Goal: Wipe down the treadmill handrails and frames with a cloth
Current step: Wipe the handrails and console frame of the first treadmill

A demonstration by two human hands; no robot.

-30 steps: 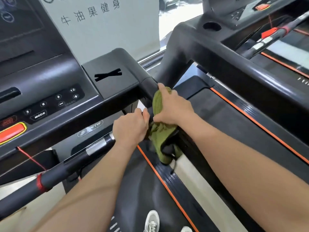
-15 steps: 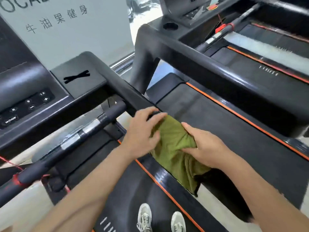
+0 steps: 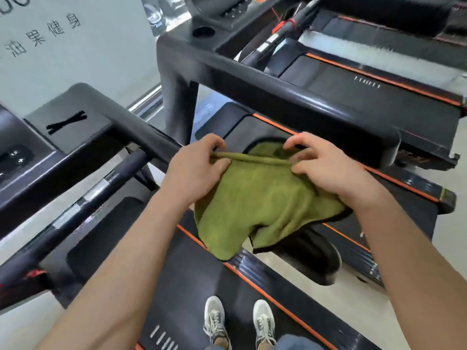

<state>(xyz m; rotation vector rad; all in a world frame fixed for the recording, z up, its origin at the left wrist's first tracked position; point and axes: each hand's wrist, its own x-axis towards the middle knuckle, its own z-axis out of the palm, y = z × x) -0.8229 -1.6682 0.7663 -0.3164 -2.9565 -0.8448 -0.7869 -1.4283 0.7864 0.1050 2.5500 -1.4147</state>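
Pale lace-up sneakers (image 3: 214, 320) stand on the black treadmill belt (image 3: 192, 286). Farther up, the left hand (image 3: 194, 170) and right hand (image 3: 326, 170) each pinch the rolled top edge of a green terry cloth (image 3: 265, 205). The cloth is stretched between them and hangs over the black treadmill handrail (image 3: 141, 135).

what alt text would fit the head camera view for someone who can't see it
A left hand and right hand pinch the top edge of a green cloth, stretching it over a black treadmill handrail. Pale shoes stand on the belt below.
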